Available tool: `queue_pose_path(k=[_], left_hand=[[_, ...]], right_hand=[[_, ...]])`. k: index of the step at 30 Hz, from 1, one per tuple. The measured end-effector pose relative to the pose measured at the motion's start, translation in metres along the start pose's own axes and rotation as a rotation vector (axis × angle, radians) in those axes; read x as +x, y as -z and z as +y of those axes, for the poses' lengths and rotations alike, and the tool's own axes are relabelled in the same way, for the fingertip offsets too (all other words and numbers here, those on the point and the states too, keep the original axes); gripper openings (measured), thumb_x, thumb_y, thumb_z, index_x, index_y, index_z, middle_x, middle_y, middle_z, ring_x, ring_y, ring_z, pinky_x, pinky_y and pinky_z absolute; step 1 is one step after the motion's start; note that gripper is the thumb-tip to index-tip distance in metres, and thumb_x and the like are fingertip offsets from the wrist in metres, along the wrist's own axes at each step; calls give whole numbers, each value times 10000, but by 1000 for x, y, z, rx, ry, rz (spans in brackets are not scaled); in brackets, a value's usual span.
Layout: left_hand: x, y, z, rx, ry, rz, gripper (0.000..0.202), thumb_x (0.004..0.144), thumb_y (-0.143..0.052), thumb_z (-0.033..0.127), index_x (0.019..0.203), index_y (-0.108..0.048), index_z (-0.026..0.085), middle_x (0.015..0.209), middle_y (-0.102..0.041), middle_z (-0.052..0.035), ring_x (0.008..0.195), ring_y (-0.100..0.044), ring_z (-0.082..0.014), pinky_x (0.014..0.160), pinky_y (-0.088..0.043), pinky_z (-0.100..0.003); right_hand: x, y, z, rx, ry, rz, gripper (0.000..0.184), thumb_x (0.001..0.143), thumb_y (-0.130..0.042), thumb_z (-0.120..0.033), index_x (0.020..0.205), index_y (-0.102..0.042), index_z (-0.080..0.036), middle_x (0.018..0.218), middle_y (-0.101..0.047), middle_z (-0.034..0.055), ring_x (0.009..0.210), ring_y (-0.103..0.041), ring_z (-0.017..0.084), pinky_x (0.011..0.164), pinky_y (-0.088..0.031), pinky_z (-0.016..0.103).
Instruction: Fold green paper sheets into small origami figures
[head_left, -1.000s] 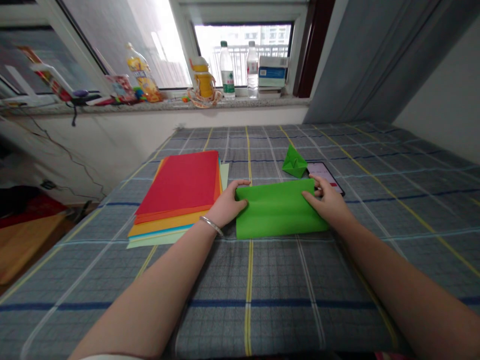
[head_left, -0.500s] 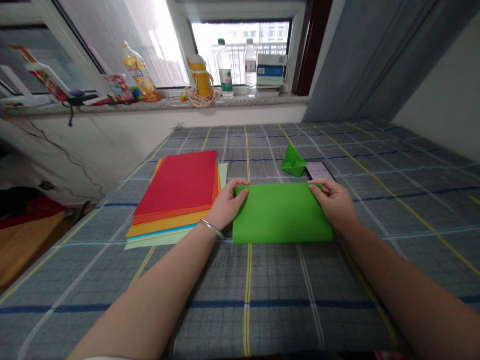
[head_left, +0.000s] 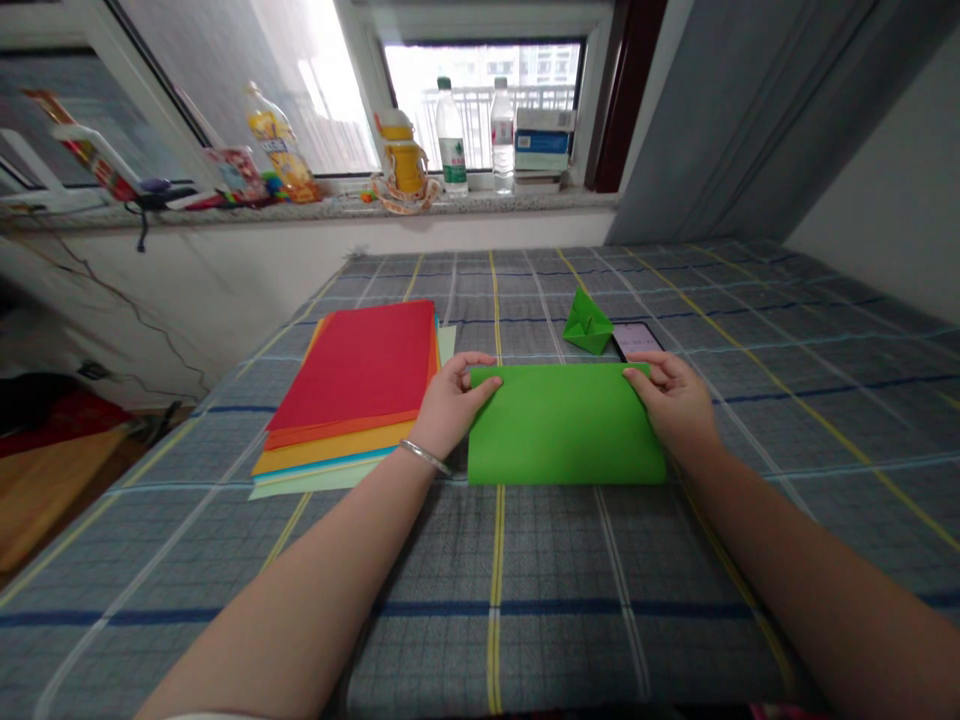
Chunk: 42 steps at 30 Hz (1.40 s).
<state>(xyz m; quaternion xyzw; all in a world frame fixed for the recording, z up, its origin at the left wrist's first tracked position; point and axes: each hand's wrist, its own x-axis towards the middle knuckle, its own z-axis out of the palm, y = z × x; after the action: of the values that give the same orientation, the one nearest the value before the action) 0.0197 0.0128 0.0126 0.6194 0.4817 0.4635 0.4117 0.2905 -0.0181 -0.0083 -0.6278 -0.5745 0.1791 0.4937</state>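
A sheet of green paper (head_left: 566,430), folded over with its rounded bend toward me, lies between my hands. My left hand (head_left: 456,402) pinches its far left corner, thumb on top and fingers behind the edge. At the far right corner, my right hand (head_left: 677,405) grips the paper in the same way. Beyond the sheet stands a small folded green paper shape (head_left: 587,324), and beside it lies a phone (head_left: 637,338) with its screen lit, partly covered by my right fingers. Left of my left hand is a stack of coloured paper (head_left: 360,365), red on top.
A plaid cloth (head_left: 555,570) covers the surface under everything. Along the window sill (head_left: 517,202) at the back stand a yellow drinking cup (head_left: 405,160), two clear bottles, a juice bottle (head_left: 279,145) and boxes (head_left: 541,140). A grey curtain (head_left: 720,120) hangs at the right.
Both hands have shifted very slightly along the far edge of the green paper, the right one a little outward. The sheet stays folded and nearly in place.
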Motion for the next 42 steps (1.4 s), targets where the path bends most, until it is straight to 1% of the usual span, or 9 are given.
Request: queue_pose_path(k=[3,7,10,13,18,22,27,35,42], left_hand=[[0,0,-1,-15,-21,21,248,734,-654,279,963,-601,198,527,-385,77,456,-371,-81,474,-289,-205],[0,0,-2,50,-60,54,206,756,-638,279,944,-651,196,524,-305,76,460,-301,-77,461,-237,-206],[0,1,-1,119,-110,71,216,770,-625,272,964,-686,200,540,-301,65,488,-288,-87,478,-230,-218],[-1,1,-1,175,-133,83,219,777,-617,273,964,-709,203,549,-347,54,509,-314,-98,502,-255,-228],[4,4,-11,214,-86,50,256,773,-627,301,995,-716,209,577,-462,40,536,-391,-115,542,-311,-238],[12,8,-28,307,-60,-5,240,758,-643,297,969,-733,225,642,-588,19,631,-515,-147,630,-403,-259],[20,12,-41,409,-22,-48,250,759,-646,293,985,-740,242,702,-658,0,685,-572,-173,678,-443,-284],[30,14,-51,470,-35,-71,249,767,-659,296,997,-741,245,793,-702,-34,737,-612,-203,750,-471,-329],[33,11,-46,629,-86,-112,237,811,-636,277,1028,-728,247,898,-718,-52,847,-641,-231,840,-480,-357]], right_hand=[[-1,0,-1,-2,-1,7,333,823,-543,-461,1083,-618,-267,653,-611,15,591,-574,199,509,-424,308],[-1,0,-3,24,-15,12,319,815,-559,-439,1071,-627,-262,647,-609,13,585,-566,194,510,-418,304],[-1,0,-4,28,-20,26,316,814,-562,-435,1067,-629,-259,639,-606,11,575,-560,189,500,-410,298],[-2,-2,-4,38,-28,19,305,805,-571,-438,1039,-635,-254,632,-609,6,561,-556,182,491,-407,290],[1,-6,-2,89,-71,-28,299,771,-597,-430,971,-655,-216,681,-665,19,587,-587,176,515,-434,281],[8,-11,8,19,-63,-118,288,749,-613,-389,953,-674,-196,719,-692,27,651,-632,191,588,-470,303],[15,-16,15,-111,-66,-209,231,761,-604,-317,939,-690,-198,812,-720,47,761,-662,201,703,-483,328],[25,-19,16,-203,-31,-284,258,762,-588,-351,934,-688,-187,600,-622,-10,585,-560,161,575,-403,274],[36,-21,17,-170,-80,-346,258,736,-593,-338,917,-681,-176,523,-511,-51,482,-443,117,507,-327,249]])
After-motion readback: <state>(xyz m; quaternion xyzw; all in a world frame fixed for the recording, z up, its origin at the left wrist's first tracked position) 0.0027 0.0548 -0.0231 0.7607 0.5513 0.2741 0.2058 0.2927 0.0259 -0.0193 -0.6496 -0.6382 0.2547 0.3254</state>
